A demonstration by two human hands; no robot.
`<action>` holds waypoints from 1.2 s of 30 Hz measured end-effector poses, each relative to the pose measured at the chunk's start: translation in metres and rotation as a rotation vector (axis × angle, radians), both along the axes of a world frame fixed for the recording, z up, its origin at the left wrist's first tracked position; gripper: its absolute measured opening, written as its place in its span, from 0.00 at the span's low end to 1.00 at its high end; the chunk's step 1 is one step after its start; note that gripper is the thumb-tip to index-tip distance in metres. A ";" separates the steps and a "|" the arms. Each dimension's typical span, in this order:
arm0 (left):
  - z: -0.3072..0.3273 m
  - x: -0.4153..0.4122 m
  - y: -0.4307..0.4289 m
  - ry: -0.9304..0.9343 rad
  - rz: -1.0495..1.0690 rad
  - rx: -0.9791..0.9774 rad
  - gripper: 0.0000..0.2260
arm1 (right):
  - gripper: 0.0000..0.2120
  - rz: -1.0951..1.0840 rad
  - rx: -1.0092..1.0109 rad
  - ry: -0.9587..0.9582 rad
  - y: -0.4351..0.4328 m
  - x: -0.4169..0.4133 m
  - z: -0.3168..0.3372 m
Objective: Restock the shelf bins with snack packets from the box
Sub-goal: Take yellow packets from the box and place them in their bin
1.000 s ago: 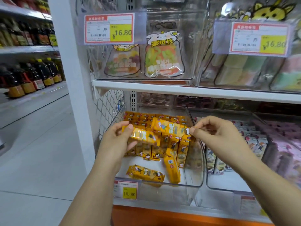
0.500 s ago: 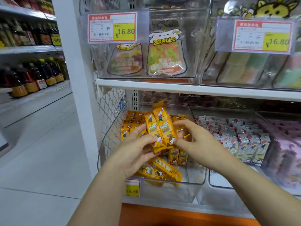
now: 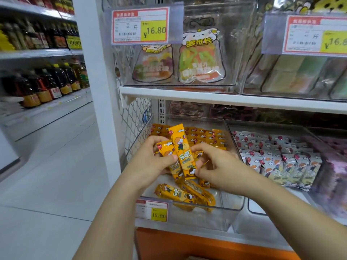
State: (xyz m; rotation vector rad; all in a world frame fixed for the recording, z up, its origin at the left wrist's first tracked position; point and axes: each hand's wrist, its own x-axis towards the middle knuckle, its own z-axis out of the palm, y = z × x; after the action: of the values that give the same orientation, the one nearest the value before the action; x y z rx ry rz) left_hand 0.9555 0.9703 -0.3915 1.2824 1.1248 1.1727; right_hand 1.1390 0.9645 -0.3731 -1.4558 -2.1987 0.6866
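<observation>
Two orange snack packets (image 3: pixel 181 147) stand upright, side by side, pinched between my hands above a clear plastic bin (image 3: pixel 232 209) on the lower shelf. My left hand (image 3: pixel 150 162) grips their left edge; my right hand (image 3: pixel 217 166) holds their lower right corner. More orange packets (image 3: pixel 204 137) stand in rows at the bin's back, and loose ones (image 3: pixel 180 194) lie flat at its front. The box is not in view.
A neighbouring clear bin (image 3: pixel 251 208) holds white cartoon packets (image 3: pixel 277 158). The shelf board (image 3: pixel 225 99) above carries bins of candy bags with price tags (image 3: pixel 139 25). A white post (image 3: pixel 95 72) stands at left; the aisle floor (image 3: pixel 47 175) and bottle shelves (image 3: pixel 41 85) lie beyond.
The packets went from held flat across the bin to upright between both hands. My hands came closer together, and the view shifted slightly toward the bin.
</observation>
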 end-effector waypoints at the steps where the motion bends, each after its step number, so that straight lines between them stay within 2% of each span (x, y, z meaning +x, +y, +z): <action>1: 0.001 -0.001 -0.001 0.045 -0.009 0.021 0.18 | 0.22 0.004 0.003 -0.004 0.001 -0.001 -0.001; 8: 0.004 -0.010 -0.005 0.165 -0.061 0.083 0.21 | 0.23 0.042 0.056 -0.085 0.007 -0.002 -0.011; 14: 0.002 -0.013 -0.005 0.270 -0.014 0.116 0.13 | 0.23 0.055 0.050 -0.066 0.011 -0.008 -0.012; 16: -0.001 -0.014 -0.003 0.329 0.063 0.154 0.12 | 0.21 -0.001 -0.020 -0.190 0.018 -0.006 -0.017; 19: -0.003 -0.013 -0.001 0.405 0.171 0.194 0.13 | 0.09 -0.021 -0.110 -0.501 0.027 -0.010 -0.032; 20: -0.004 -0.013 -0.001 0.425 0.185 0.196 0.13 | 0.08 -0.018 -0.141 -0.587 0.028 -0.012 -0.037; 23: -0.006 -0.013 -0.001 0.458 0.182 0.167 0.14 | 0.16 -0.020 -0.217 -0.758 0.029 -0.017 -0.045; 25: -0.007 -0.012 0.000 0.466 0.172 0.139 0.15 | 0.18 -0.019 -0.230 -0.797 0.028 -0.017 -0.048; 29: -0.008 -0.012 0.001 0.483 0.177 0.111 0.16 | 0.17 -0.070 -0.218 -0.710 0.027 -0.015 -0.045; 36: -0.009 -0.013 0.003 0.501 0.170 0.103 0.14 | 0.07 -0.111 -0.107 -0.220 0.026 -0.002 -0.005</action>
State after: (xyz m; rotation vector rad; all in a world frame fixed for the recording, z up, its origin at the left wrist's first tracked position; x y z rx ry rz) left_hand 0.9429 0.9732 -0.4004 1.6406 1.5771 1.0695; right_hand 1.1367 0.9906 -0.3780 -1.7681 -2.2499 0.6425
